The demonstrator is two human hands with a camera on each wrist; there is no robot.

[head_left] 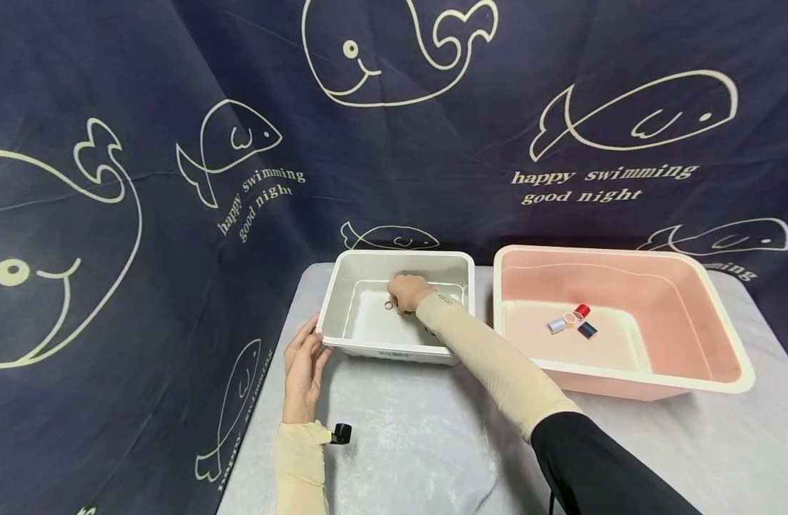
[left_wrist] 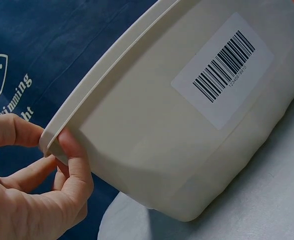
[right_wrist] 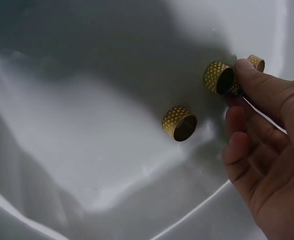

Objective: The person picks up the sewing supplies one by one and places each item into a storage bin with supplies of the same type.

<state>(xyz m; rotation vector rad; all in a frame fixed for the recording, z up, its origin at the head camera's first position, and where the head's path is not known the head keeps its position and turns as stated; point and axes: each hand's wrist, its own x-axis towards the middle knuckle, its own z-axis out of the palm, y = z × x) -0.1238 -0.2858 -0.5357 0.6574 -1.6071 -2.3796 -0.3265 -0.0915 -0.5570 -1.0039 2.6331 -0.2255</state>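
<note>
My left hand (head_left: 304,368) pinches the near left corner of the white plastic bin (head_left: 332,293); the thumb and fingers (left_wrist: 74,155) meet at its rim in the left wrist view. Inside that bin, my right hand (head_left: 410,292) reaches down to the floor. Gold dimpled ring thimbles lie about it. In the right wrist view, one thimble (right_wrist: 219,77) is at the thumb tip, and another, partly hidden, appears pinched between thumb and fingertip. A further thimble (right_wrist: 258,62) shows behind the thumb. Apart from these sits a single thimble (right_wrist: 179,123).
On the right stands a larger pink bin (head_left: 690,315). It contains a red thread spool (head_left: 582,311), a dark spool (head_left: 587,330), a pale spool (head_left: 555,326) and small ring-shaped items. Both bins rest on a grey cloth-covered table (head_left: 394,429) before a blue whale-print curtain (head_left: 432,157).
</note>
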